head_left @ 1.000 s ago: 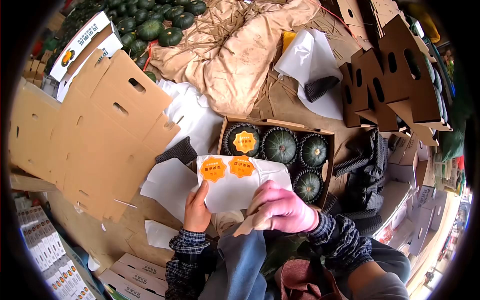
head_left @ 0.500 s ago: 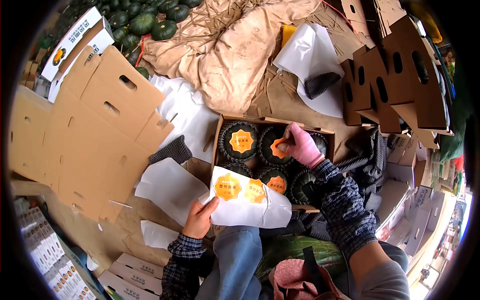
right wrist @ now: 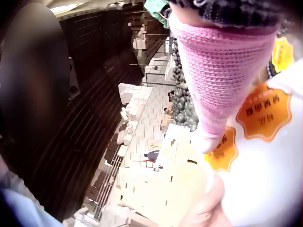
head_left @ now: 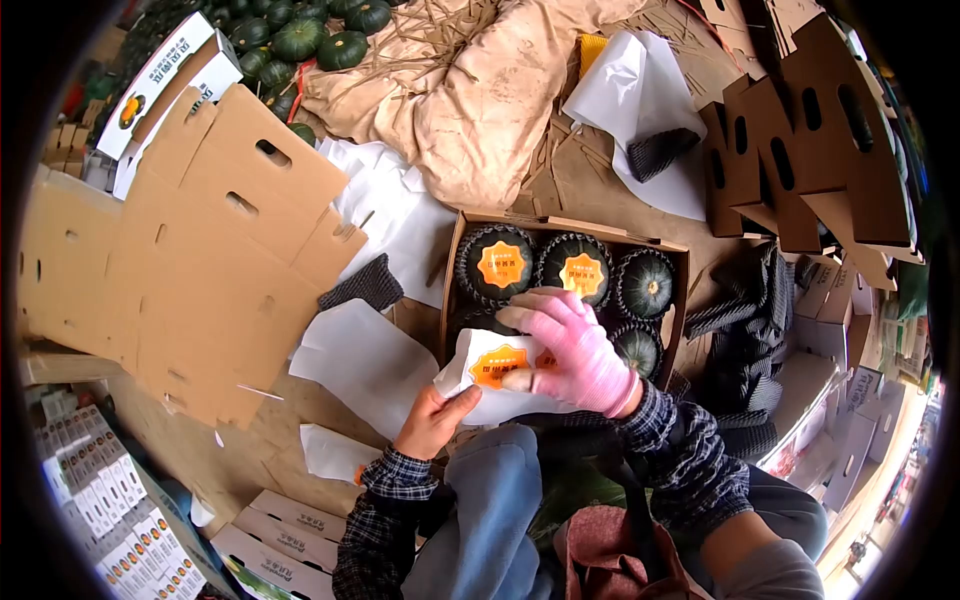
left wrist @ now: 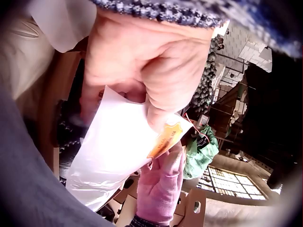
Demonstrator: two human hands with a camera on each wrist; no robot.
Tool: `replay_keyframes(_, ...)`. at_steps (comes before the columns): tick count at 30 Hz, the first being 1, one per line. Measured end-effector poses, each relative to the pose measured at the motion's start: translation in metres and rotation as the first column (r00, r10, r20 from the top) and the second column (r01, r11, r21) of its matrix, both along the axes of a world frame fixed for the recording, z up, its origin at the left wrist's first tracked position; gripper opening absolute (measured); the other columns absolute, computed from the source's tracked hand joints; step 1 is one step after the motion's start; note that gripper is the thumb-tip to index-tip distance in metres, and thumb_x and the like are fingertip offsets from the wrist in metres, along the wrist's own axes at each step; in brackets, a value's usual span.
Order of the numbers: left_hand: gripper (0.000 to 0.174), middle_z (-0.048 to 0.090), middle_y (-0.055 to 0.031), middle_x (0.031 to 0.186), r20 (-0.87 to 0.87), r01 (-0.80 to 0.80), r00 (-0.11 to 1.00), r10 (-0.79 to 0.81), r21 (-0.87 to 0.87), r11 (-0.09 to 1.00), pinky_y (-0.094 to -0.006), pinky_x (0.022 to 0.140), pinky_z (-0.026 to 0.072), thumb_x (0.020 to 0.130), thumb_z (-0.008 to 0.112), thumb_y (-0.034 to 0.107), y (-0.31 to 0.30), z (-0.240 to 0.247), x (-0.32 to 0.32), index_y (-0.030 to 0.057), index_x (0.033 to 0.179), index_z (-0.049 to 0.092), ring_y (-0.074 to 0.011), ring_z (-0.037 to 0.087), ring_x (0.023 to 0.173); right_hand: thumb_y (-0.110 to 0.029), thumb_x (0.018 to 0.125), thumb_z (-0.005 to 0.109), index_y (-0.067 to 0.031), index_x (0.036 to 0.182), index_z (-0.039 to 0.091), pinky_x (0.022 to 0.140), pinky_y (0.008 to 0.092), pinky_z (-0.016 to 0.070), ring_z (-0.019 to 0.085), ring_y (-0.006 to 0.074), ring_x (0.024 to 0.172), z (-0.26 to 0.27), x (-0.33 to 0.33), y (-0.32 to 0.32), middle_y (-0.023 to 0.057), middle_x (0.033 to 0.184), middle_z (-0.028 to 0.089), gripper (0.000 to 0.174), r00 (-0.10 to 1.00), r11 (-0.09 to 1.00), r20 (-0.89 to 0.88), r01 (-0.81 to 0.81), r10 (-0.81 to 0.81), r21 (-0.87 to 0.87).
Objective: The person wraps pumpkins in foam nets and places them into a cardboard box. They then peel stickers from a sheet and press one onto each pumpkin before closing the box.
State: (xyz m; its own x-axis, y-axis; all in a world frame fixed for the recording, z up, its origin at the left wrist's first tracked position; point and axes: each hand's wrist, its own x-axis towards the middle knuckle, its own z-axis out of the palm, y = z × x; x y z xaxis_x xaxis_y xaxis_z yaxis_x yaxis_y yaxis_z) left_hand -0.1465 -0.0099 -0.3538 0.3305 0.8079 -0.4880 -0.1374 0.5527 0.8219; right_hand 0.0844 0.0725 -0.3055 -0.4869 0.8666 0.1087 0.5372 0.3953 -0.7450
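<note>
My bare left hand (head_left: 428, 420) pinches the end of a white backing sheet (left wrist: 111, 142) that carries two orange scalloped stickers. Over that sheet, my right hand (head_left: 575, 355) in a pink glove has its fingertips at the edge of the orange sticker (right wrist: 222, 151) nearer the left thumb, pinching there. The second sticker (right wrist: 264, 112) lies on the sheet beside it. Behind the hands is a cardboard box (head_left: 680, 300) of green pumpkins in dark foam nets. The upper left pumpkin (head_left: 475, 280) and upper middle pumpkin (head_left: 545, 275) bear stickers; hands and sheet hide part of the lower row.
Flattened cardboard (head_left: 200, 250) leans at the left. Dark foam nets (head_left: 745, 350) pile up right of the box, below brown cartons (head_left: 800, 150). A beige cloth (head_left: 450, 120) and heaped pumpkins (head_left: 300, 40) lie beyond. White paper (head_left: 365, 350) is on the floor.
The right hand reached from the sheet to the upper middle pumpkin, set a sticker on it, and came back to the sheet. The left hand kept hold of the sheet.
</note>
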Motion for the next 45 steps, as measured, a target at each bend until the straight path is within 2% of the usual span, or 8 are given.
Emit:
replay_keyframes(4,0.04,0.062,-0.0038,0.121,0.034,0.142,0.99,-0.139,-0.116,0.983,-0.0256,0.092,0.0474,0.096,0.065,0.016,0.003,-0.01,-0.022,0.0026,0.132,0.054,-0.013,0.06,0.109,0.0,0.074,0.078,-0.0037,0.109,0.052,0.071,0.0301,0.0559,0.071,0.0214,0.083,-0.022,-0.01,-0.028,0.0094,0.086,0.068,0.043,0.975,0.883,-0.158,0.067,-0.157,-0.465)
replay_keyframes(7,0.061,0.055,-0.0158,0.131,-0.51,0.08,0.849,0.141,0.387,0.919,-0.0347,0.097,0.0475,0.079,0.083,0.018,0.024,0.034,-0.013,-0.0011,0.127,0.051,-0.0239,0.057,0.118,-0.004,0.073,0.08,-0.0025,0.104,0.048,0.069,0.0302,0.0524,0.069,0.021,0.081,-0.017,-0.006,-0.03,0.0109,0.086,0.066,0.045,0.987,0.673,-0.109,-0.002,-0.117,-0.739)
replay_keyframes(12,0.025,0.067,-0.0147,0.099,-0.499,0.191,0.862,0.095,0.491,0.85,-0.0366,0.084,0.0509,0.086,0.075,0.017,0.042,0.046,0.014,-0.0025,0.075,0.064,-0.0287,0.066,0.097,-0.016,0.074,0.08,-0.0019,0.109,0.047,0.07,0.0422,0.0518,0.068,0.0388,0.084,-0.004,-0.005,-0.022,0.0218,0.083,0.065,0.051,0.998,0.689,0.047,0.068,-0.05,-0.722)
replay_keyframes(22,0.023,0.064,-0.0044,0.084,-0.241,0.079,0.97,-0.022,0.229,0.97,-0.0241,0.068,0.0454,0.1,0.056,0.015,0.036,0.021,0.032,-0.0066,0.1,0.065,-0.0077,0.057,0.077,-0.006,0.078,0.074,-0.0056,0.117,0.055,0.076,0.0375,0.0525,0.064,0.0329,0.086,-0.004,0.009,-0.033,0.014,0.094,0.065,0.043,0.944,0.725,-0.252,-0.021,-0.212,-0.689)
replay_keyframes(32,0.024,0.066,-0.0006,0.088,0.058,-0.17,0.982,0.178,-0.13,0.977,-0.0211,0.073,0.0467,0.1,0.055,0.016,0.029,0.033,0.047,-0.0053,0.101,0.067,-0.0047,0.058,0.081,-0.011,0.063,0.074,-0.0203,0.102,0.071,0.087,0.0405,0.0406,0.054,0.025,0.106,0.013,0.033,-0.042,0.0012,0.11,0.057,0.04,0.995,0.981,-0.097,0.033,-0.015,0.189)
replay_keyframes(35,0.026,0.066,0.0001,0.086,-0.206,-0.159,0.968,0.141,-0.072,0.985,-0.0199,0.07,0.0456,0.099,0.058,0.018,0.032,0.029,0.044,-0.0058,0.099,0.067,-0.004,0.057,0.077,-0.009,0.073,0.075,-0.0159,0.095,0.069,0.091,0.039,0.0409,0.055,0.0254,0.103,0.031,0.055,-0.046,0.0025,0.102,0.061,0.024,0.886,0.987,-0.438,-0.162,0.152,0.015)
replay_keyframes(38,0.028,0.065,0.002,0.081,-0.291,-0.205,0.938,0.189,-0.023,0.979,-0.0199,0.068,0.0443,0.1,0.058,0.02,0.027,0.023,0.037,-0.0061,0.097,0.068,-0.0032,0.055,0.075,0.009,0.084,0.066,-0.0015,0.101,0.052,0.074,0.0265,0.0525,0.06,0.0111,0.083,-0.004,0.129,-0.023,0.0056,0.091,0.061,0.024,0.817,0.799,-0.311,0.27,-0.485,-0.537)
replay_keyframes(45,0.024,0.064,0.0012,0.085,-0.263,-0.043,0.964,0.042,0.002,0.999,-0.0203,0.07,0.046,0.099,0.056,0.016,0.026,0.014,0.031,-0.0065,0.1,0.066,-0.0048,0.056,0.076,-0.001,0.082,0.069,-0.0028,0.101,0.045,0.071,0.0393,0.0505,0.063,0.0353,0.078,-0.063,0.193,0.03,0.0165,0.08,0.061,0.031,0.896,0.849,0.139,0.444,-0.422,-0.285)
